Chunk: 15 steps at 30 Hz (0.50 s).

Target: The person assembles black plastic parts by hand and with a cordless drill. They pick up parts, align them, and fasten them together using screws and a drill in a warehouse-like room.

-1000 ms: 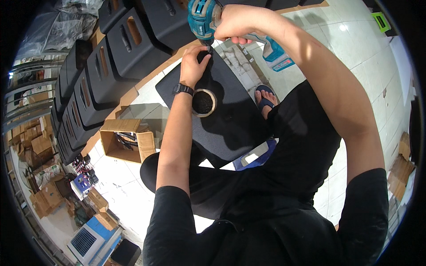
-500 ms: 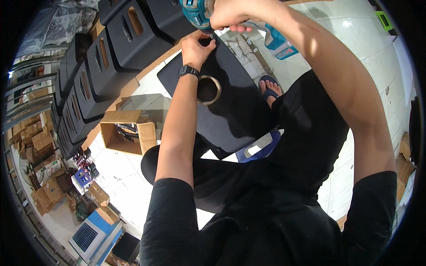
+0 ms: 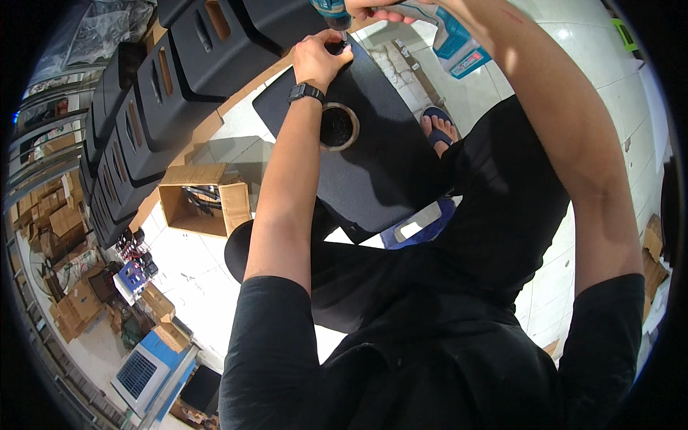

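My right hand (image 3: 371,8) grips a teal and black cordless drill (image 3: 457,49) at the far edge of the view, partly cut off. The bit points down at the far end of a flat black panel (image 3: 380,143). There my left hand (image 3: 317,61), with a dark watch on the wrist, rests with thumb and fingertips closed around the bit's tip. Whatever small piece they pinch is too small to make out. A round bowl (image 3: 337,127) with dark small contents, likely screws, sits on the panel beside my left wrist.
Black moulded shells with slots (image 3: 154,93) stand in a row at the left. An open cardboard box (image 3: 193,226) holding dark parts is on the floor. A blue item (image 3: 430,228) lies under the panel's near edge. A sandaled foot (image 3: 438,129) is right of the panel.
The whole view has shifted slightly, so the panel and bowl appear higher. The drill sits a little further up and right in the picture. Both hands keep their hold.
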Tool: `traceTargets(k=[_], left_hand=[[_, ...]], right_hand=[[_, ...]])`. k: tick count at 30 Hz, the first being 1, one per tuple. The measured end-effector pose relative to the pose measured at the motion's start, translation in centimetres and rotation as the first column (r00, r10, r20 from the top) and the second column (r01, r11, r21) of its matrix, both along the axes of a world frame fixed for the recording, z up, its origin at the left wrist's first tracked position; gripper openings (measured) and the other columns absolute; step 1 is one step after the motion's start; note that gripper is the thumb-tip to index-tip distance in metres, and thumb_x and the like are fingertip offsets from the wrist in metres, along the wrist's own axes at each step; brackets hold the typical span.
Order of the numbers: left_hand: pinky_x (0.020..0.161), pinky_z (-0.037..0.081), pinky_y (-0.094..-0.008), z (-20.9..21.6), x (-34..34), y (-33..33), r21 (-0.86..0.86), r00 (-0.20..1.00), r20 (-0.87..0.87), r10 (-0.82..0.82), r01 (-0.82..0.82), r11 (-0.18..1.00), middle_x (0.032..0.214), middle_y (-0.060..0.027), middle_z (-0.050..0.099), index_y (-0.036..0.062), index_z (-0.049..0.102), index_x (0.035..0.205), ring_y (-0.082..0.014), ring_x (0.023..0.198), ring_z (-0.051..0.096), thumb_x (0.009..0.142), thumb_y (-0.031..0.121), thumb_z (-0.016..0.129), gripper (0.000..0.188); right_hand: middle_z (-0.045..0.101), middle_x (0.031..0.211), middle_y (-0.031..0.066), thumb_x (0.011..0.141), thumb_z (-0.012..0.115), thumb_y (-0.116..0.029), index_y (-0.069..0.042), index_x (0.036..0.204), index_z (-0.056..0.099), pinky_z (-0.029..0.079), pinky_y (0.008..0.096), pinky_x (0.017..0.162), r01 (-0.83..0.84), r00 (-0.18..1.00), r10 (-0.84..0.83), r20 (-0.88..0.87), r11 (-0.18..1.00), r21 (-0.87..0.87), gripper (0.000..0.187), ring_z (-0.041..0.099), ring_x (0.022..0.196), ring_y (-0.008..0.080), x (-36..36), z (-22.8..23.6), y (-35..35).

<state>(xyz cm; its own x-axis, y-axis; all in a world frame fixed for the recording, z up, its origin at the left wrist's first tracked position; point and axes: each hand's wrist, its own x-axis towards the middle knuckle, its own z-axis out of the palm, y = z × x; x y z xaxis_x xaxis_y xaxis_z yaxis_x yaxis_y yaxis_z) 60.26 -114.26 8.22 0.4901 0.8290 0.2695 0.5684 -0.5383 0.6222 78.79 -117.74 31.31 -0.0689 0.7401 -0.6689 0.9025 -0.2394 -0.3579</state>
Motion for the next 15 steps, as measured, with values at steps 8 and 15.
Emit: traceTargets(k=[8,15], left_hand=[[0.090,0.060,-0.0392,-0.2,0.0,0.2,0.024,1.000,-0.002,-0.007,0.007,1.000,0.101,-0.0109,0.081,0.0096,0.082,0.104,-0.0293,0.096,0.076,0.072,0.030,0.091,0.039],[0.090,0.060,-0.0400,-0.7,0.0,0.5,0.027,1.000,0.000,-0.028,0.028,0.999,0.100,-0.0106,0.081,0.0105,0.082,0.103,-0.0289,0.095,0.076,0.072,0.034,0.092,0.040]], right_hand=[[0.071,0.068,0.0079,0.084,0.064,-0.021,-0.006,0.065,0.071,0.043,0.0376,0.053,-0.054,0.998,0.055,-0.022,0.998,0.038,0.024,0.062,0.057,0.0209,0.3,0.8,-0.8],[0.072,0.069,0.0080,0.083,0.064,-0.021,-0.006,0.066,0.072,0.045,0.0394,0.055,-0.080,0.989,0.077,0.128,0.997,0.023,0.023,0.063,0.058,0.0226,-0.7,0.5,-0.4]])
